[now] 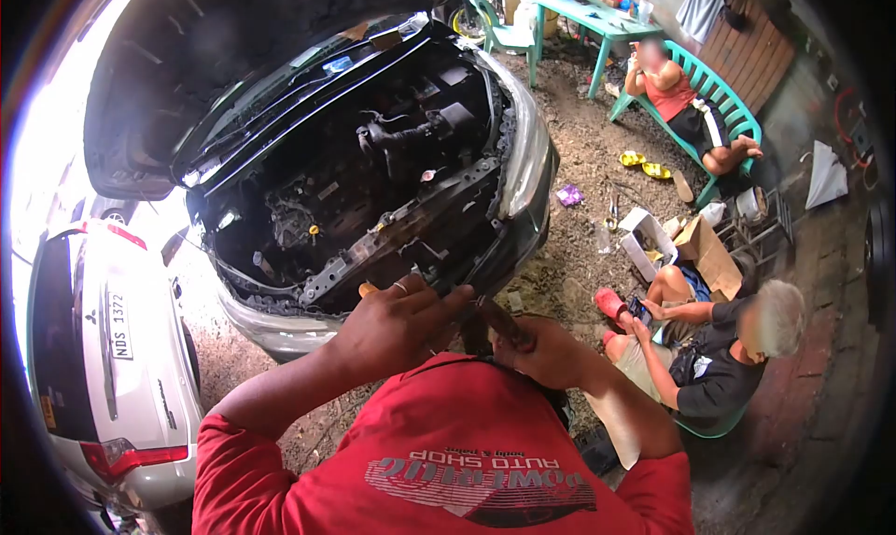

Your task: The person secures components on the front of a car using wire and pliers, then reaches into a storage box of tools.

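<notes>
My left hand (397, 322) is in front of the car's open engine bay, its fingers bent together and pointing right. An orange tip, like the end of a handle, (368, 289) shows past its knuckles; the rest is hidden. My right hand (541, 350) is closed just to the right, at chest height. A small, thin dark piece (481, 303) shows between the two hands, too small to name. Behind them the car's front (392, 227) has its bumper area stripped, with the metal crossbar (411, 219) bare and the hood (252, 59) raised.
A white car (121, 348) stands at left. One person (714, 348) sits low at right, holding a phone; another (672, 105) sits on a green bench (719, 82). Cardboard boxes (709, 255), yellow slippers (644, 163) and a purple packet (568, 195) lie on the gravel. A green table (597, 17) stands behind.
</notes>
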### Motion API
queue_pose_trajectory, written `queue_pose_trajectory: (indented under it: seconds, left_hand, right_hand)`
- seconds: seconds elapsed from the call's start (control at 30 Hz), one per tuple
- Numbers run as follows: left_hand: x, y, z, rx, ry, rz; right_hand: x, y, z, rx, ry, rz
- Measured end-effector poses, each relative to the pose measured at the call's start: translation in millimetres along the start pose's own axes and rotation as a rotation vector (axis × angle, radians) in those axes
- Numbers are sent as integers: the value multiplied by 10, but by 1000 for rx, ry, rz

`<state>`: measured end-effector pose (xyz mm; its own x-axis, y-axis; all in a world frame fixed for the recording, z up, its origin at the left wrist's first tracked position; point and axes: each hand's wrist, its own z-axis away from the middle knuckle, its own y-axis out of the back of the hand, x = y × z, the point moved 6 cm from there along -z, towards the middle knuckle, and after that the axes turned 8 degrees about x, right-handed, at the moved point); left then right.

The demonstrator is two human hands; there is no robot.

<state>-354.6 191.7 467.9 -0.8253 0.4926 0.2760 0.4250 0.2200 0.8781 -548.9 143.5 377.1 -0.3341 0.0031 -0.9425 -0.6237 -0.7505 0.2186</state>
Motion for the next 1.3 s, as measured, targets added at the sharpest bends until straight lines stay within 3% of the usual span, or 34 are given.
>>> queue_pose_trajectory:
  seconds: [0.1, 0.27, 0.47, 0.53, 0.57, 0.63, 0.67, 0.73, 0.8, 0.97, 1.03, 1.17, 1.3]
  left_hand:
    - [-58, -6, -13, 36, -36, 96]
    - [-143, 70, -89, 31, 22, 298]
    - [-254, 38, -21, -149, -22, 289]
    - [-348, 4, 43, -245, 172, 550]
    - [-359, -3, 59, -245, 175, 550]
    - [-483, -159, 199, -430, 482, 631]
    - [-478, -155, 188, -428, 485, 631]
    - [-483, -290, 288, -677, 804, 819]
    - [-482, -326, 309, -702, 783, 864]
    - [-427, -344, 287, -777, 775, 843]
    - [-497, -425, 355, -831, 877, 888]
    - [-515, -554, 414, -787, 870, 965]
    - [-507, -521, 351, -557, 853, 771]
  right_hand:
    - [41, -47, 37, 8, -90, -83]
    - [133, -69, 23, 56, -65, -31]
    - [-63, -141, 93, -9, 9, -14]
    - [19, -164, 81, 9, -6, 30]
    - [94, -158, 70, 63, -15, 73]
    - [187, -170, 63, 111, -23, 116]
    - [205, -163, 64, 146, -14, 100]
    - [180, -116, 63, 176, -4, 87]
    - [131, -73, 68, 147, 21, 271]
    - [209, -55, 42, 159, -46, 374]
    - [204, -60, 40, 159, -29, 391]
    - [264, -30, -18, 118, -38, 379]
    - [297, 13, -38, 105, 13, 263]
